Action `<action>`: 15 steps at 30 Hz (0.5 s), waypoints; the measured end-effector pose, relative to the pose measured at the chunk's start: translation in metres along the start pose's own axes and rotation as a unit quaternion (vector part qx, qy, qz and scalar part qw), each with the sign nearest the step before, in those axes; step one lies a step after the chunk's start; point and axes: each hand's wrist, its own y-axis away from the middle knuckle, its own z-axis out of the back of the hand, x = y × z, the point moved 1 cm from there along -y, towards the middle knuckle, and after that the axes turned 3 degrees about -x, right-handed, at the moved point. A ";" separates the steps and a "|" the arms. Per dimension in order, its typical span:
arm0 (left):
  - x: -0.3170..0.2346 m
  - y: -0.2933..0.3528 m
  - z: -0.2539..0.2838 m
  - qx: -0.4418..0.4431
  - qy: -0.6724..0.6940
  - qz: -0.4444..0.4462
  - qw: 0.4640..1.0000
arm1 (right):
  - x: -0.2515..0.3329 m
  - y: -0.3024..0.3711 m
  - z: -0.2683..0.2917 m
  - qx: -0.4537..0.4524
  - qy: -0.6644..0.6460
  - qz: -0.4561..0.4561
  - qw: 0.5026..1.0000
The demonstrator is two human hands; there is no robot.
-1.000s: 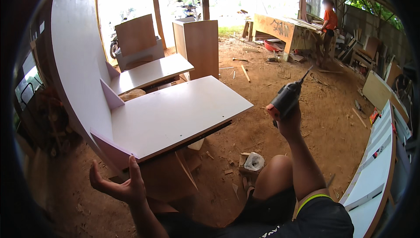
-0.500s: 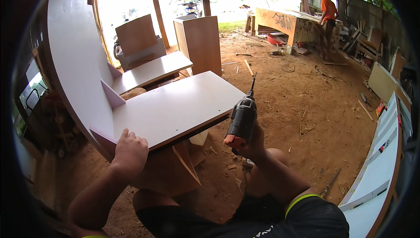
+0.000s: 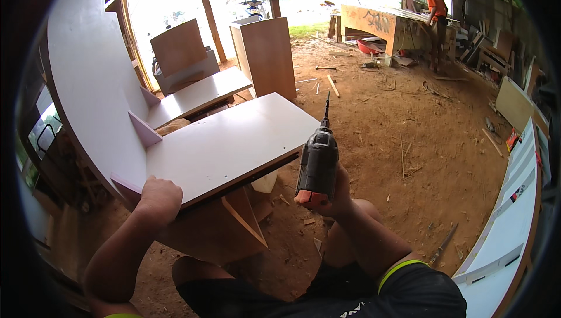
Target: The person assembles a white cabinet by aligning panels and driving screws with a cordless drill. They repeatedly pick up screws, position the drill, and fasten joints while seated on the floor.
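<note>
My right hand point(image 3: 342, 194) is wrapped round a black and red cordless drill point(image 3: 318, 157). Its long thin bit points up and away from me, just past the right end of a white panel point(image 3: 228, 142). My left hand point(image 3: 159, 201) is closed at the panel's near left corner, fingers curled and mostly hidden from view. That panel lies flat, with small dark holes along its near edge. At its left end it meets a tall curved-looking white board point(image 3: 87, 72). Short lilac-edged uprights, one near point(image 3: 125, 188) and one farther point(image 3: 143, 130), stand against that board.
A second white panel point(image 3: 201, 97) lies beyond the first. Behind it stands a brown cabinet point(image 3: 266, 55). A person in orange point(image 3: 435, 8) is by a wooden workbench point(image 3: 365, 26) at the back. White boards point(image 3: 502, 218) lean on the right; wood scraps litter the dirt floor point(image 3: 374, 142).
My left hand's fingers have curled in from lying over the panel's edge. In the picture, the drill and panels sit slightly farther left. The person at the back leans over more.
</note>
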 end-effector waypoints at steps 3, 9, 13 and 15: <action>0.000 -0.001 0.000 0.001 -0.001 0.001 1.000 | 0.001 0.003 0.004 0.025 -0.021 0.009 0.999; -0.001 -0.002 -0.004 -0.001 -0.010 -0.008 1.000 | -0.007 0.005 0.006 0.031 -0.145 -0.079 0.986; -0.004 -0.002 -0.002 0.023 -0.017 -0.004 1.000 | -0.005 0.002 0.005 0.042 -0.078 -0.013 0.996; -0.007 0.002 0.003 0.031 -0.033 -0.006 0.999 | -0.004 0.000 0.004 0.044 -0.081 -0.025 0.995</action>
